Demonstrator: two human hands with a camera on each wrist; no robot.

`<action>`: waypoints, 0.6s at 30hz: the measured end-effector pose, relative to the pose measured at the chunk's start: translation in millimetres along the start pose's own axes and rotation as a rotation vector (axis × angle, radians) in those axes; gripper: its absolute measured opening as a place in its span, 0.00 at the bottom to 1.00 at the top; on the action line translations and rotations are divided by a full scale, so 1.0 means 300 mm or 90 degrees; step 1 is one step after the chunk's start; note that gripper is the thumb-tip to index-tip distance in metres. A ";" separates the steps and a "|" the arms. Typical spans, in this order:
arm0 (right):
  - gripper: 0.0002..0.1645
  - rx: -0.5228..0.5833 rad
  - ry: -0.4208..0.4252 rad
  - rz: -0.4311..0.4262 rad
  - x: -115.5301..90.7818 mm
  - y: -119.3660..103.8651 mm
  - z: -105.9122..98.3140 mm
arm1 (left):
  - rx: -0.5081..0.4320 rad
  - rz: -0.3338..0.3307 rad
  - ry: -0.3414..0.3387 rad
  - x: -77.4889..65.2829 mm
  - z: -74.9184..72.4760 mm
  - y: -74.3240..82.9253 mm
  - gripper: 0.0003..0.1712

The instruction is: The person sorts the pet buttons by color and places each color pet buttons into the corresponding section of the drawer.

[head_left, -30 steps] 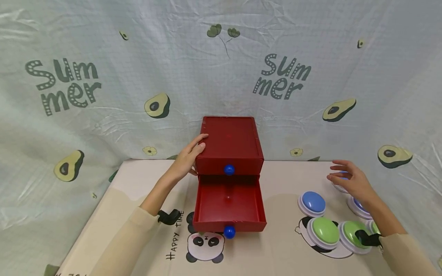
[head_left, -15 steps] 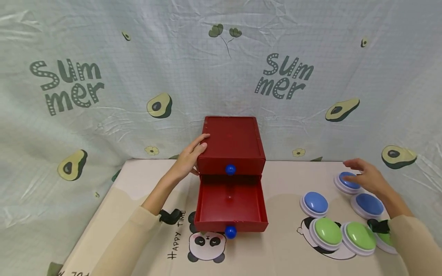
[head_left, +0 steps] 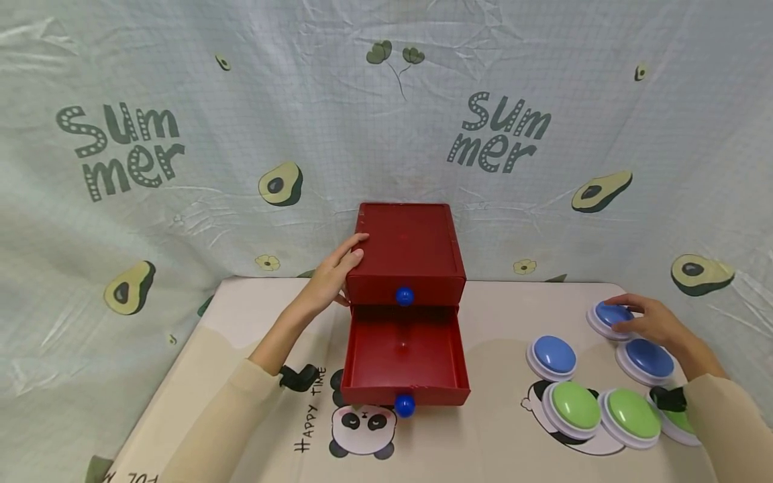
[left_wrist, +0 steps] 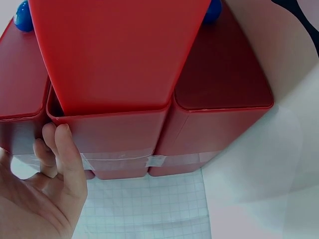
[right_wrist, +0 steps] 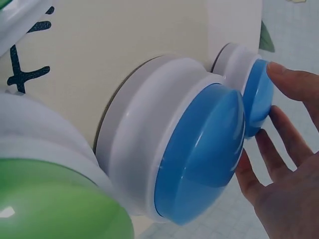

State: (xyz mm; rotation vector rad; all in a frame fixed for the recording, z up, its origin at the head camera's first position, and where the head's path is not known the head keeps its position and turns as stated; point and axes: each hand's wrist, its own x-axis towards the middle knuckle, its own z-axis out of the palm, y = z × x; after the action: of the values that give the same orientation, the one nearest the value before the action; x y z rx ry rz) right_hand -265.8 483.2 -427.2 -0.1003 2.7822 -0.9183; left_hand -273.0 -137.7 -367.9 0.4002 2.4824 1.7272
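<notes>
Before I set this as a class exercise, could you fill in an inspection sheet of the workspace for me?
Surface: pale tabletop with panda prints and lettering.
Job's things: red drawer cabinet, middle drawer pulled out, top drawer closed; three blue buttons and three green buttons on white bases, at the person's right.
Clutter: nothing seen.
Hands: left hand rests against the cabinet's left side and top edge; right hand has its fingers spread at the farthest blue button, contact unclear.
Cables: nothing seen.
Surroundings: pale, wrinkled backdrop printed with avocados and "Summer".
</notes>
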 end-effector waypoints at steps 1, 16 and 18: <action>0.40 0.004 -0.004 0.006 0.000 0.004 -0.001 | 0.000 0.000 -0.001 0.000 0.000 0.000 0.31; 0.44 -0.022 -0.007 0.092 0.041 0.020 0.020 | -0.011 0.004 -0.003 -0.001 -0.001 -0.001 0.30; 0.43 -0.026 -0.009 0.093 0.043 0.019 0.022 | -0.013 0.003 -0.003 -0.001 0.000 -0.001 0.30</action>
State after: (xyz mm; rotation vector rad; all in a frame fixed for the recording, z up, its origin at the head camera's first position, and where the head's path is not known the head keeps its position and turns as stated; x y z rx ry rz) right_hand -276.8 482.2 -437.9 0.0891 2.7527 -0.8210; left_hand -272.6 -137.9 -368.1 0.4089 2.4607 1.7499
